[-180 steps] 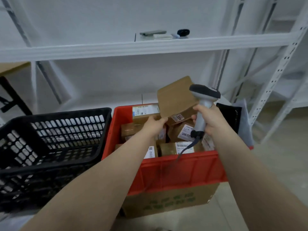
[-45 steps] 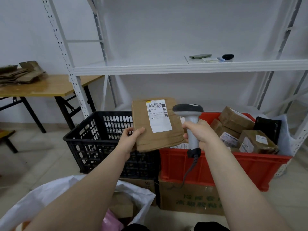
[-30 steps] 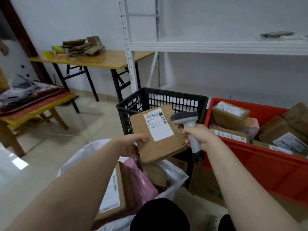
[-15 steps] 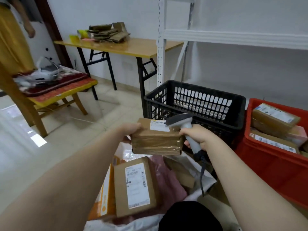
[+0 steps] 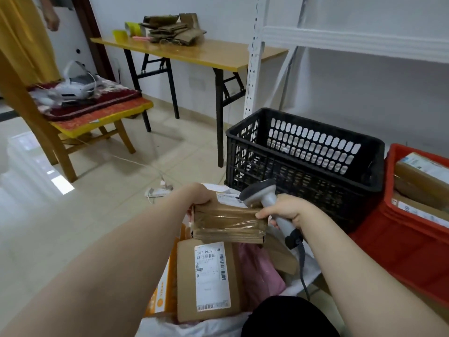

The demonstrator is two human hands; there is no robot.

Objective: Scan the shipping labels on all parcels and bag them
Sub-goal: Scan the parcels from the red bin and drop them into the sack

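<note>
Parcel [image 5: 228,222]: a flat brown cardboard packet bound in glossy clear tape, held level between your two hands, with a white label on its upper face partly hidden by the scanner head. Your left hand [image 5: 198,194] grips its left end, fingers curled over the top edge. Your right hand [image 5: 288,210] is wrapped round the grey scanner [image 5: 261,190] handle, one fingertip touching the parcel's right end. Directly below your fingers the white bag [image 5: 170,328] holds a labelled brown parcel [image 5: 209,278], an orange box [image 5: 161,295] and a pink pouch [image 5: 260,271]. Beyond your right fingers stands a black crate [image 5: 303,161].
</note>
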